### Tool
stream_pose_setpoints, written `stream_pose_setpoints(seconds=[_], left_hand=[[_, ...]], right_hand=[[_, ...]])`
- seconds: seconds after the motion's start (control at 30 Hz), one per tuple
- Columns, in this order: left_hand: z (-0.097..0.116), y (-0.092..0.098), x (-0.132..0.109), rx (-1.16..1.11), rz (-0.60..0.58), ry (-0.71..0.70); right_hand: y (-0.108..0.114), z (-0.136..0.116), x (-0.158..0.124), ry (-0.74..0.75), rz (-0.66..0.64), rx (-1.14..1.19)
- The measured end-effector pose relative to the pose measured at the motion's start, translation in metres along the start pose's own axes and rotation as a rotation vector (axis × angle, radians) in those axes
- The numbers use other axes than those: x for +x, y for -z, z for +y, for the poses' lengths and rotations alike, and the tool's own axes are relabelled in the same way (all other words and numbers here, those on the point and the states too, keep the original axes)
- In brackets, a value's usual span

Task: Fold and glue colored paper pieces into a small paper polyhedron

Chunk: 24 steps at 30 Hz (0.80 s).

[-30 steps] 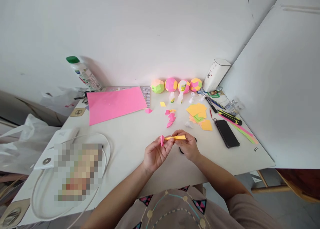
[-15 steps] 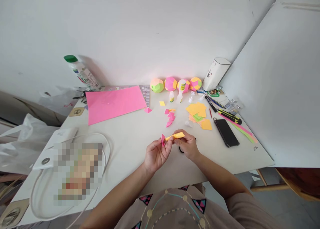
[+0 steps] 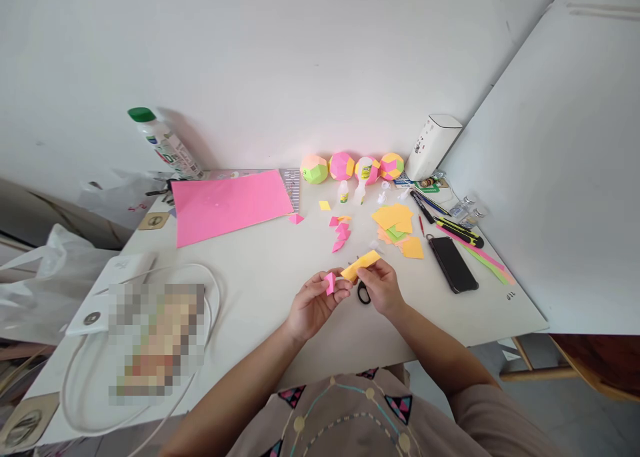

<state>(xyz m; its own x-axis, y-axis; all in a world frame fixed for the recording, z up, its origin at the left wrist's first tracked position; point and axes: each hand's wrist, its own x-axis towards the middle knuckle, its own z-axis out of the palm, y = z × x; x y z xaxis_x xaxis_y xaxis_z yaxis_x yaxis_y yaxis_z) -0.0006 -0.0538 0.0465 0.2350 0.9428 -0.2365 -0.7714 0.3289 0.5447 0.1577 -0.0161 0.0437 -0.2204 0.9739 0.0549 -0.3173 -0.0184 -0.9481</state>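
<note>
My left hand [image 3: 311, 306] pinches a small folded pink paper piece [image 3: 330, 283] between thumb and fingers. Beside it, my right hand [image 3: 384, 289] grips a yellow-orange paper strip [image 3: 361, 265], whose left end lies close to my left fingertips. Under my right hand, a black scissors handle [image 3: 364, 293] shows on the table; the rest of the scissors is mostly hidden. Ahead of both hands lie several folded pink paper pieces [image 3: 342, 234] and a pile of yellow-orange and green paper pieces [image 3: 395, 218].
Several multicoloured paper balls [image 3: 341, 166] line the wall behind small glue bottles [image 3: 343, 192]. A pink sheet [image 3: 230, 204] lies left. On the right are a black phone [image 3: 453, 264], a cutter [image 3: 459, 232] and a white container [image 3: 434, 147]. A white cable [image 3: 216, 297] loops at left.
My right hand has drawn the yellow-orange strip away from the pink piece, up and to the right. The pink piece has turned in my left fingers. More of the scissors handle shows.
</note>
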Motion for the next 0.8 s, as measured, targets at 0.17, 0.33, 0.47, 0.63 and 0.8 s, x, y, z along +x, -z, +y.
stream_pose_setpoints(seconds=[0.17,0.33,0.47,0.63,0.8], left_hand=[[0.006,0.004,0.002,0.205,-0.096,-0.150],[0.009,0.004,0.001,0.390,-0.097,-0.167],[0.005,0.003,0.001,0.464,-0.124,-0.145],[0.003,0.004,0.003,0.499,-0.110,-0.156],[0.003,0.003,0.004,0.507,-0.032,-0.128]], right_hand=[[0.008,-0.007,0.004,0.019,0.001,-0.071],[-0.001,-0.015,-0.001,-0.034,-0.113,-0.175],[-0.006,-0.014,-0.005,-0.012,-0.125,-0.202],[-0.009,-0.014,-0.006,0.030,-0.122,-0.224],[-0.010,-0.014,-0.006,0.053,-0.110,-0.255]])
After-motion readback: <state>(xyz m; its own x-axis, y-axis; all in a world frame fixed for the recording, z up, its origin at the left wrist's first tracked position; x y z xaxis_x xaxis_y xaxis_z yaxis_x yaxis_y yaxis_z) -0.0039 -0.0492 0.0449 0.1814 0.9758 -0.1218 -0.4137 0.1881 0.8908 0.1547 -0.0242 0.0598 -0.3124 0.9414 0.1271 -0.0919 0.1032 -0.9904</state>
